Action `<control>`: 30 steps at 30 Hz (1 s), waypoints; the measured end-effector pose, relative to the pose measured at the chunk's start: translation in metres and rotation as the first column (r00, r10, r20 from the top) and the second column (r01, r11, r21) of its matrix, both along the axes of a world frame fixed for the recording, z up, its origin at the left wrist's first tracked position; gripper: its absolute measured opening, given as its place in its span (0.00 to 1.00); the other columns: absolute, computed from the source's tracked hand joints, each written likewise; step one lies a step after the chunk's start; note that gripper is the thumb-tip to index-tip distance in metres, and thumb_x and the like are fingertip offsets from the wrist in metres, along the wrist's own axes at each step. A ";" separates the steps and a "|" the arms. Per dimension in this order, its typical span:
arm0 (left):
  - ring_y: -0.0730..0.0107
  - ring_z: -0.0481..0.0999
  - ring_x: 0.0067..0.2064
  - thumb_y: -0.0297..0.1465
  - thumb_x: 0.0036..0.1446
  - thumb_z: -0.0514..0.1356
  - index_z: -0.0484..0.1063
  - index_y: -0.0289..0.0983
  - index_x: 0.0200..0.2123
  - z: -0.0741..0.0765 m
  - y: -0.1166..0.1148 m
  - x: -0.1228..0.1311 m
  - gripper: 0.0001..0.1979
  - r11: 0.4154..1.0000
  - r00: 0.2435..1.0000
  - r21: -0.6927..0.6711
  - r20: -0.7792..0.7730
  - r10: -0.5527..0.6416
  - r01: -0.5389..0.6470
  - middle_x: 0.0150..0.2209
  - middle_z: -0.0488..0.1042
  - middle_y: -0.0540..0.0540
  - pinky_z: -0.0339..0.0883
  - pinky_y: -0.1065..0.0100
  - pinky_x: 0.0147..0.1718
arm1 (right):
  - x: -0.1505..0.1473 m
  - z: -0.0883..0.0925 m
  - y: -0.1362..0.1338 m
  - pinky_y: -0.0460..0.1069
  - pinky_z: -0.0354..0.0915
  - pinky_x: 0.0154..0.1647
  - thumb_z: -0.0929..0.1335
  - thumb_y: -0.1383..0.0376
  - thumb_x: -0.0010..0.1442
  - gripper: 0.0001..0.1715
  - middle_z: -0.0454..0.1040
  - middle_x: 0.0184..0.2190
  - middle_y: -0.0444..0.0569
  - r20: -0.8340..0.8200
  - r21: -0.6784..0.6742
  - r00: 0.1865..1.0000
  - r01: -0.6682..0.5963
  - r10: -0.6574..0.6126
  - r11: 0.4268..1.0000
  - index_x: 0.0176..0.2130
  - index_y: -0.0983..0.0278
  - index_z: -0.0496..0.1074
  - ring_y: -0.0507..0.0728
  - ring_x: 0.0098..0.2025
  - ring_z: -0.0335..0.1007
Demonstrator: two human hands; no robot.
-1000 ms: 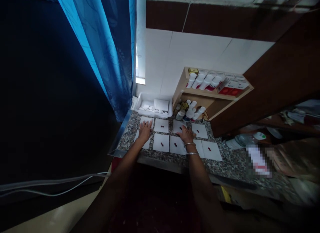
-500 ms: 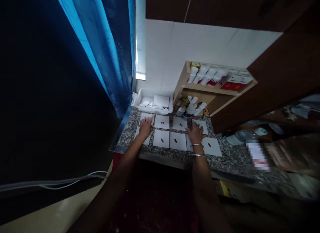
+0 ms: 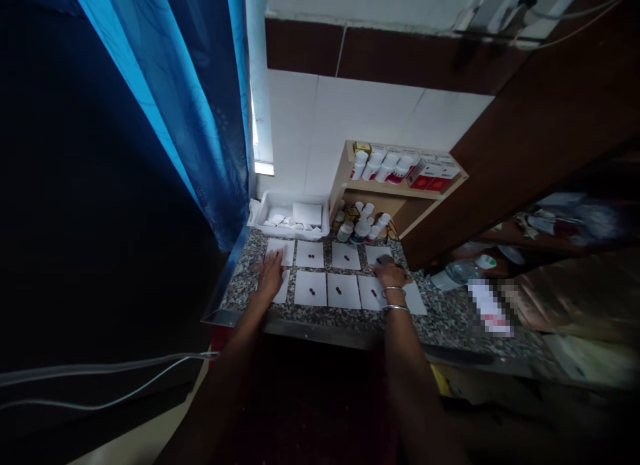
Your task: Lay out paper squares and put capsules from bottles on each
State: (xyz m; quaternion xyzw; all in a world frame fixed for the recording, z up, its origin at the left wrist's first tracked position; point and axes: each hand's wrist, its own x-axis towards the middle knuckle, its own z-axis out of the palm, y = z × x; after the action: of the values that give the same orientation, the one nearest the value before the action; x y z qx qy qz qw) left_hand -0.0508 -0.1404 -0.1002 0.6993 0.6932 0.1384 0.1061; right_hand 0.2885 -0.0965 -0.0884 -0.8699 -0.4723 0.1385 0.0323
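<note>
Speckled granite counter (image 3: 450, 322) below us, metal strip (image 3: 225, 282) ran along its left edge. We saw white paper squares (image 3: 310, 288) laid flat in two rows, close together, four in back row, front row reaching further right. Dark red pills (image 3: 311, 291) sat on several squares. White tray (image 3: 295, 234) stood at back left, just behind back row. Wooden shelf unit (image 3: 395, 205) stood at back right, small white bottles (image 3: 360, 226) bunched at its foot. Clear bottle (image 3: 457, 273) lay on its side further right.

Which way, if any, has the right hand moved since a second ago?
Yes: the right hand has slid rightward across the paper squares, farther from the white tray.
</note>
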 end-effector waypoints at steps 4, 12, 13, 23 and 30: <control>0.56 0.51 0.62 0.29 0.59 0.46 0.51 0.36 0.61 -0.001 -0.004 0.000 0.25 1.000 1.000 0.000 -0.031 -0.003 0.003 0.59 0.59 0.39 0.46 0.51 0.58 | -0.008 -0.004 0.000 0.69 0.47 0.52 0.62 0.48 0.54 0.31 0.69 0.47 0.61 0.017 0.011 1.000 -0.019 0.019 1.000 0.51 0.63 0.66 0.69 0.55 0.57; 0.49 0.49 0.62 0.28 0.58 0.50 0.55 0.39 0.58 -0.005 -0.024 0.048 0.23 0.951 0.941 0.027 -0.152 -0.302 0.309 0.59 0.59 0.41 0.46 0.45 0.56 | -0.024 -0.004 -0.001 0.70 0.47 0.52 0.63 0.49 0.53 0.31 0.68 0.49 0.57 -0.005 0.044 0.999 -0.041 0.041 0.998 0.53 0.58 0.63 0.68 0.58 0.52; 0.49 0.48 0.63 0.29 0.58 0.51 0.56 0.39 0.58 -0.006 -0.026 0.058 0.23 0.929 0.919 0.025 -0.162 -0.361 0.369 0.60 0.58 0.41 0.46 0.45 0.56 | -0.025 -0.003 -0.002 0.70 0.46 0.52 0.63 0.48 0.52 0.32 0.67 0.49 0.58 -0.010 0.034 0.999 -0.041 0.041 0.999 0.53 0.59 0.63 0.68 0.58 0.53; 0.47 0.46 0.63 0.42 0.53 0.56 0.53 0.41 0.59 -0.013 0.019 0.127 0.31 0.817 0.806 0.015 -0.177 -0.565 0.576 0.60 0.57 0.39 0.45 0.42 0.55 | -0.014 0.005 -0.008 0.68 0.49 0.52 0.61 0.46 0.53 0.36 0.65 0.52 0.61 0.038 0.025 0.998 -0.041 0.040 0.999 0.55 0.62 0.60 0.67 0.61 0.46; 0.49 0.48 0.63 0.43 0.53 0.56 0.49 0.40 0.60 -0.017 0.030 0.131 0.34 0.831 0.816 0.012 -0.199 -0.543 0.556 0.56 0.61 0.37 0.44 0.44 0.56 | -0.014 0.003 -0.011 0.67 0.50 0.51 0.62 0.48 0.53 0.34 0.68 0.48 0.61 0.065 -0.016 0.994 -0.083 0.084 0.996 0.53 0.64 0.61 0.67 0.59 0.51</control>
State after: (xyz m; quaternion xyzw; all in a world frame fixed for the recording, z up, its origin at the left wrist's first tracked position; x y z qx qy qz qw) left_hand 0.0798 -0.1104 -0.1169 0.8825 0.4636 0.0599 0.0516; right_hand 0.2744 -0.1072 -0.0851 -0.8536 -0.5082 0.1142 0.0053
